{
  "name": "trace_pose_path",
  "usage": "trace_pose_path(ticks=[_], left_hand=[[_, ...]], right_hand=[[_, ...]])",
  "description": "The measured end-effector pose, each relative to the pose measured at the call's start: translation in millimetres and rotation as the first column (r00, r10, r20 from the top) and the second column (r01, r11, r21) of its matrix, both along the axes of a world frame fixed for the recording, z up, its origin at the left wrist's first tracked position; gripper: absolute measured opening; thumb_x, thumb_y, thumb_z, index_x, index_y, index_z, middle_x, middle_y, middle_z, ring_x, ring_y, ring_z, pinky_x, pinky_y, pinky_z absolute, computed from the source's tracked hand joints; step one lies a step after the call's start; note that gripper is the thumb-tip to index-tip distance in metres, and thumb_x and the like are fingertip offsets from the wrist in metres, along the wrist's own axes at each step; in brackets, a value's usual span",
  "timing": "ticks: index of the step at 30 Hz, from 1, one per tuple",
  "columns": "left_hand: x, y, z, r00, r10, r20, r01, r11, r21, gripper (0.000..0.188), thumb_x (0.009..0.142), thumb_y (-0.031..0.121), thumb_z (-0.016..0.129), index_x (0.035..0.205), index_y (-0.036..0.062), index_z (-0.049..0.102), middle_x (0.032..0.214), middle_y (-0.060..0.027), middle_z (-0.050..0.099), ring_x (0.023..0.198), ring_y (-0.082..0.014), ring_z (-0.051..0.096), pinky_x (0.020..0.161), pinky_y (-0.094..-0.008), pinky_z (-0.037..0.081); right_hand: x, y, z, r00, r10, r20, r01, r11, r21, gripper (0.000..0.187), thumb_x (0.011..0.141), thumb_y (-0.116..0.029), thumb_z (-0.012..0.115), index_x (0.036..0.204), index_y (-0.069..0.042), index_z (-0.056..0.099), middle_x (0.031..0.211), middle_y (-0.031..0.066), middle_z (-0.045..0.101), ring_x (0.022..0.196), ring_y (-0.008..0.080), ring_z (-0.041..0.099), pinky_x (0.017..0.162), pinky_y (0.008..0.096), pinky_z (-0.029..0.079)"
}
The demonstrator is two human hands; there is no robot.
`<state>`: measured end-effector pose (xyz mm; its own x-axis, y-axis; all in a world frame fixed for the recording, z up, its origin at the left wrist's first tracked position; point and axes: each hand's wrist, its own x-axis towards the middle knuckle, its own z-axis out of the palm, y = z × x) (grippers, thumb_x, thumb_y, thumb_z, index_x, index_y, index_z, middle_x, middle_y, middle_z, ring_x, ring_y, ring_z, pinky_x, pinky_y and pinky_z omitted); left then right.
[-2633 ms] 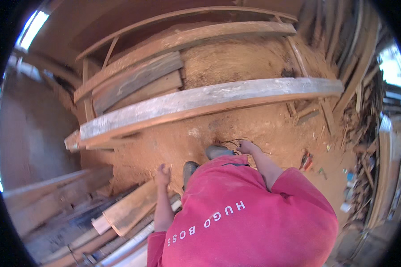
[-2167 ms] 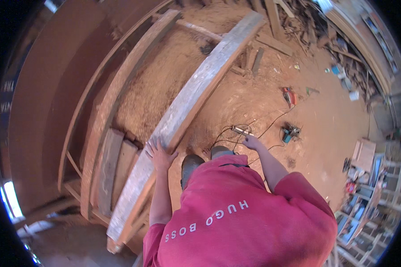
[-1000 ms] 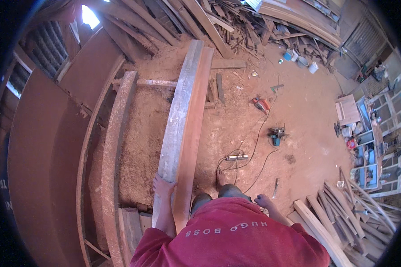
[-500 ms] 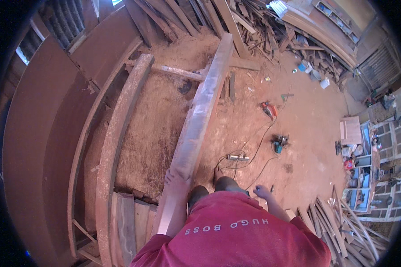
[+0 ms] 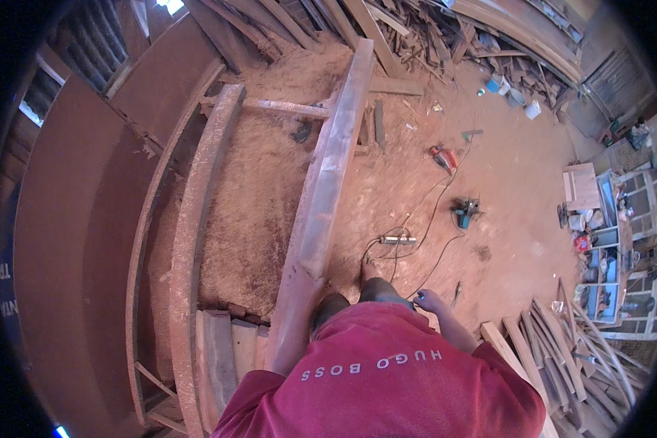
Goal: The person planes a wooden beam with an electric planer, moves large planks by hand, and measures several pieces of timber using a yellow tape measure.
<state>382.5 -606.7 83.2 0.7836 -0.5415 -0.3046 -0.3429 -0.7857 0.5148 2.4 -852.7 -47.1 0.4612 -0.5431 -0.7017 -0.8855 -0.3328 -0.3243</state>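
Note:
A long, heavy timber beam [image 5: 332, 175] runs from beside my left leg to the far wood pile, its upper face smooth and pale. My left hand [image 5: 300, 282] lies on the near part of this beam, fingers spread over its face; their tips blend with the wood's colour. Out to the right, beside my knee, my right hand [image 5: 428, 299] is closed, with a small blue bit showing at its fingers. What that piece is cannot be made out. My bare foot [image 5: 369, 269] stands on the dusty floor right of the beam.
A second beam [image 5: 197, 190] lies left, with a crosspiece [image 5: 285, 108] between. Right of my beam are a power strip [image 5: 398, 239] with cords, a teal power tool [image 5: 464, 212], a red power tool [image 5: 444, 158] and a square [image 5: 472, 135]. Boards [image 5: 551, 358] lie near right.
My left hand has shifted from the beam's left edge onto its upper face. One foot has come forward into view. The whole view has shifted slightly.

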Motion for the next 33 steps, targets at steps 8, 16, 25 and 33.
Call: trace_pose_path(ticks=[8,16,25,33], left_hand=[[-26,44,29,0.986,0.054,-0.156,-0.057,0.998,-0.012,0.108,0.069,0.033,0.084,0.151,-0.0061,0.026,0.144,-0.0327,0.044,0.137,-0.0443,0.042,0.114,-0.0471,0.037],[-55,107,-35,0.997,0.049,-0.066,-0.04,0.991,0.125,0.106,0.07,0.039,0.084,0.152,0.0014,0.028,0.146,-0.0243,0.045,0.136,-0.0423,0.043,0.112,-0.0503,0.038],[-82,115,-44,0.845,0.503,0.181,-0.497,0.864,-0.082,0.086,0.076,0.048,0.081,0.142,0.0044,0.046,0.14,-0.0184,0.051,0.13,-0.0399,0.048,0.107,-0.0494,0.038],[-159,114,-69,-0.2,0.975,0.101,-0.94,-0.162,-0.299,0.073,0.08,0.035,0.082,0.133,-0.0036,0.049,0.125,-0.023,0.055,0.109,-0.0388,0.055,0.095,-0.0505,0.045]], right_hand=[[-48,25,7,0.98,-0.009,-0.198,0.03,0.994,0.107,0.05,0.084,-0.044,0.064,0.11,-0.002,0.072,0.11,0.022,0.072,0.106,0.0371,0.069,0.093,0.0444,0.055],[-7,-2,-7,0.996,-0.051,0.079,0.052,0.999,-0.016,0.044,0.09,-0.033,0.061,0.122,-0.002,0.069,0.103,0.0212,0.073,0.09,0.0305,0.071,0.084,0.0403,0.057],[208,-87,29,0.803,-0.048,0.594,0.055,0.998,0.006,0.038,0.096,-0.021,0.053,0.128,-0.001,0.06,0.077,0.0038,0.059,0.06,0.0139,0.058,0.056,0.0285,0.05],[448,-110,136,0.624,-0.055,0.779,-0.175,0.963,0.207,0.037,0.099,-0.017,0.05,0.133,-0.004,0.056,0.084,0.0001,0.055,0.069,0.0076,0.051,0.058,0.0236,0.043]])
